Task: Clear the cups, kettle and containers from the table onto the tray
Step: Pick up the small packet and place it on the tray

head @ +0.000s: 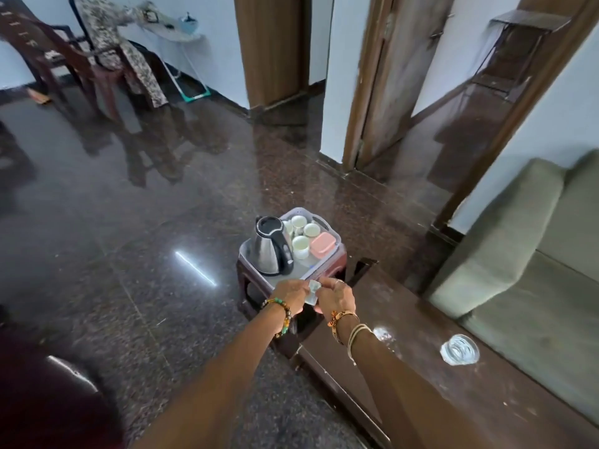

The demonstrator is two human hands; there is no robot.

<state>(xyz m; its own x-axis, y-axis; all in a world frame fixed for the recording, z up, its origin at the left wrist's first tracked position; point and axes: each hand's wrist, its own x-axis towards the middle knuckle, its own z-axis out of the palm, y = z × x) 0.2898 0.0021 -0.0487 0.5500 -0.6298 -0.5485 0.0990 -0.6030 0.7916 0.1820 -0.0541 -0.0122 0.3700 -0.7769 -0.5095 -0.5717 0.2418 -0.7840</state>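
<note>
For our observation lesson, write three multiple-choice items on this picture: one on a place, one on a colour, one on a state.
1. Where does the stainless steel kettle stand?
A on the pale plastic tray
B on the floor
C on the sofa

2. What colour is the square lidded box on the tray?
A green
B pink
C black

3. What are the left hand and right hand doing?
A hanging idle
B pinching a small pale item between them
C lifting the kettle

Key: 1 A, its base sits inside the tray. 2 B, its lid is pink. 3 B, fingers of both hands close on the item.
</note>
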